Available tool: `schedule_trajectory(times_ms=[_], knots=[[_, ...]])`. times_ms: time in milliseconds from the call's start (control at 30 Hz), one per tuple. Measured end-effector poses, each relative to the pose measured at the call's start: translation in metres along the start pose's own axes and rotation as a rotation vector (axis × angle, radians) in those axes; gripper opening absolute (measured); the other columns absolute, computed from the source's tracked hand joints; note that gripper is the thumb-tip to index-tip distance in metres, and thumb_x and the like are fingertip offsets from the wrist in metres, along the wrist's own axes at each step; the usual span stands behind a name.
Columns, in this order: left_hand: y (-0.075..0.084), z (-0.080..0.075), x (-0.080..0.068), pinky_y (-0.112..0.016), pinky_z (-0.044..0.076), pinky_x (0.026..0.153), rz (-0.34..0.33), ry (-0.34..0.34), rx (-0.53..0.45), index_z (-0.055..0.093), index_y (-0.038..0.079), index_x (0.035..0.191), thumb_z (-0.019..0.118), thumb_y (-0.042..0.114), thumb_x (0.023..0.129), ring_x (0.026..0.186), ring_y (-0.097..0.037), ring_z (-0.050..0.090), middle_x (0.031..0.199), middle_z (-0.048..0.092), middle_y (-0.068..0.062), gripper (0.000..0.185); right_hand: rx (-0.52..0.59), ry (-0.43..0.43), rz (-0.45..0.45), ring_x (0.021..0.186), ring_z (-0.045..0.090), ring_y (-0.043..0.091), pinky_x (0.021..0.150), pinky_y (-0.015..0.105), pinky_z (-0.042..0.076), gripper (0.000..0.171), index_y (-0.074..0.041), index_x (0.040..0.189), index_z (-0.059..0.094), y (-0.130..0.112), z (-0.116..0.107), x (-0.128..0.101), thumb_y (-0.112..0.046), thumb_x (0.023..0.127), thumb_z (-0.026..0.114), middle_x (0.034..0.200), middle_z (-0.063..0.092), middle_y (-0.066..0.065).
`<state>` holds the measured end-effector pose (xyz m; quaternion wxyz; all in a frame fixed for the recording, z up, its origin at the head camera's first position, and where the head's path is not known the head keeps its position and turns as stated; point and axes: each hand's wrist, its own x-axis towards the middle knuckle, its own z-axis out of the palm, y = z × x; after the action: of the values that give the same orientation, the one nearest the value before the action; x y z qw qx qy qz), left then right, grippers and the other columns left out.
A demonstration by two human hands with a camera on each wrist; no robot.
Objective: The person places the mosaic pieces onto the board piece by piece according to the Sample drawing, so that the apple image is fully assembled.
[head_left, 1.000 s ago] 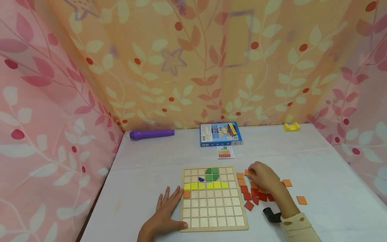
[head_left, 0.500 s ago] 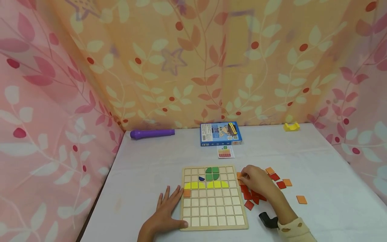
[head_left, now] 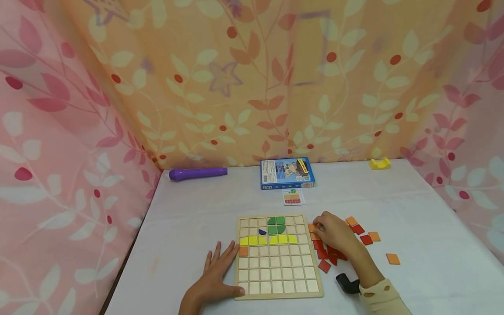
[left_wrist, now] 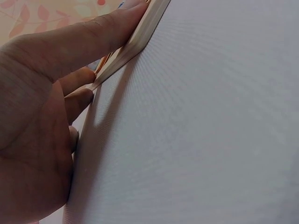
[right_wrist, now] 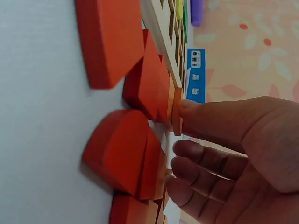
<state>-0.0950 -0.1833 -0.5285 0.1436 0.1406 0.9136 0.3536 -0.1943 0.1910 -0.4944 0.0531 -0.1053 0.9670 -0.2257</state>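
The left hand (head_left: 214, 280) lies flat on the counter (head_left: 189, 218), fingers spread straight, thumb against the wooden grid board's (head_left: 277, 273) lower left corner. Right of the board, the right hand (head_left: 334, 232) curls over flat red and orange tiles, pinching a square orange tile (head_left: 313, 228) just beside the board's edge.

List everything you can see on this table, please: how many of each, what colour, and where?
Grid board: one, pale wood, front centre.
Tiles in the board: four green, one blue, five yellow, one orange.
Loose tiles: orange and red, right of the board; count unclear.
Box: one, blue, at the back.
Pattern card: one, before the box.
Purple stick: one, back left.
Yellow piece: one, back right.
Left hand: flat against the board's left edge.
Right hand: fingertips on an orange tile.
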Motion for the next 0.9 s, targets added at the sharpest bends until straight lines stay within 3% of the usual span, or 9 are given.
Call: schedule_trajectory(times_ms=[233,567,667,900], knots=[[0.0,0.0,0.0,-0.062,-0.012,0.114,0.002,0.004,-0.01,0.025,0.018,0.161,0.085,0.056,0.067,0.151,-0.037,-0.013,0.166,0.017,-0.005,0.118,0.046,0.016,0.024,0.075,0.053,0.018,0.07,0.035,0.056,0.017,-0.006,0.097,0.069,-0.002,0.001,0.001,-0.012,0.085,0.08,0.082,0.059,0.002],[0.001,0.001,0.0,-0.063,-0.013,0.113,-0.003,0.004,-0.006,0.025,0.019,0.161,0.085,0.058,0.067,0.15,-0.038,-0.013,0.166,0.017,-0.005,0.119,0.265,0.026,0.073,0.079,0.056,0.02,0.077,0.038,0.057,0.004,-0.01,0.093,0.074,-0.002,-0.004,0.003,-0.009,0.089,0.073,0.086,0.066,0.0],[0.001,0.001,0.0,-0.063,-0.013,0.114,-0.003,0.008,-0.008,0.026,0.019,0.161,0.085,0.058,0.066,0.151,-0.038,-0.013,0.166,0.017,-0.005,0.118,0.344,0.004,0.093,0.078,0.057,0.02,0.074,0.035,0.057,0.004,-0.01,0.093,0.075,-0.007,-0.005,0.003,-0.008,0.089,0.073,0.086,0.067,0.001],[0.001,0.0,-0.001,-0.063,-0.013,0.113,-0.001,0.002,-0.013,0.026,0.017,0.161,0.085,0.059,0.067,0.15,-0.038,-0.013,0.166,0.017,-0.005,0.118,0.46,-0.08,0.012,0.073,0.056,0.017,0.064,0.027,0.054,0.005,-0.006,0.089,0.074,-0.029,0.011,0.005,-0.01,0.087,0.076,0.081,0.064,-0.001]])
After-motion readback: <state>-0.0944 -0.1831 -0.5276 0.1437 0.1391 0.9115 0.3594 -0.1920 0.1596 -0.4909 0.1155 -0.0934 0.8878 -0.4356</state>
